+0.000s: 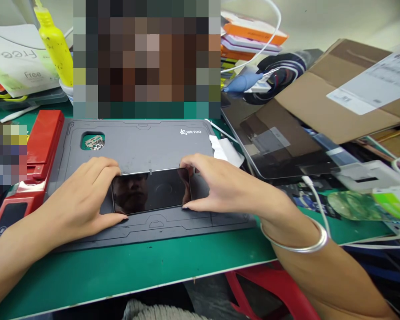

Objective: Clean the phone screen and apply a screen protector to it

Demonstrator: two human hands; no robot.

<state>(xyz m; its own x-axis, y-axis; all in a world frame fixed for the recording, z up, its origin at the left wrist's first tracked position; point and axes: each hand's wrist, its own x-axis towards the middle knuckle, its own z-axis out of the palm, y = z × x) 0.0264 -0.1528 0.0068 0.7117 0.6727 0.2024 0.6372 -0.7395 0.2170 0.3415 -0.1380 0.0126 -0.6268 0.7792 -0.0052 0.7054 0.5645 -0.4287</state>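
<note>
A black smartphone lies sideways over the grey work mat, its dark glass face up and full of reflections. My left hand grips its left end, thumb at the near edge and fingers at the far edge. At the other end, my right hand holds the phone the same way, thumb below and fingertips curled round the far corner. A small dark tab stands up at the middle of the far long edge. Whether the phone rests fully on the mat I cannot tell.
A red tool stands along the mat's left side. Small metal parts lie in the mat's cut-out. To the right are crumpled white paper, a dark glass panel and a cardboard box. A yellow bottle stands back left.
</note>
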